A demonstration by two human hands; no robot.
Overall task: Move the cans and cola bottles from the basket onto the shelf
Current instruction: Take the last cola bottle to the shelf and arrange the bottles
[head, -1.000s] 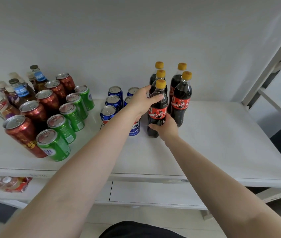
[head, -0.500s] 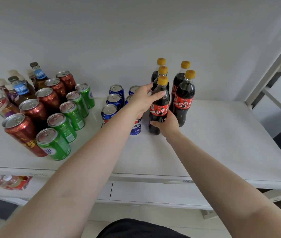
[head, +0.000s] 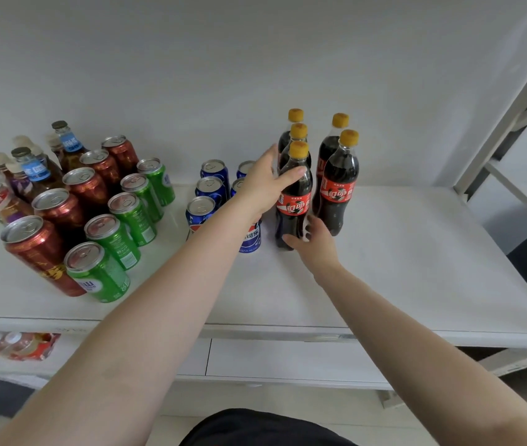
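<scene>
Five cola bottles upright on the white shelf [head: 416,252], front bottle [head: 294,201] nearest the blue cans [head: 205,201], left hand [head: 263,185] wrapped round its shoulder, right hand [head: 312,243] gripping its base, red and green cans [head: 104,226] left of the blue cans

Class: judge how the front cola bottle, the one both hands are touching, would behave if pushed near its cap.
The front cola bottle is tall on a narrow base, so it would probably tip rather than slide. It looks full, so likely heavy for its size. Falling, it might knock the bottles behind or the blue can beside it.
</scene>
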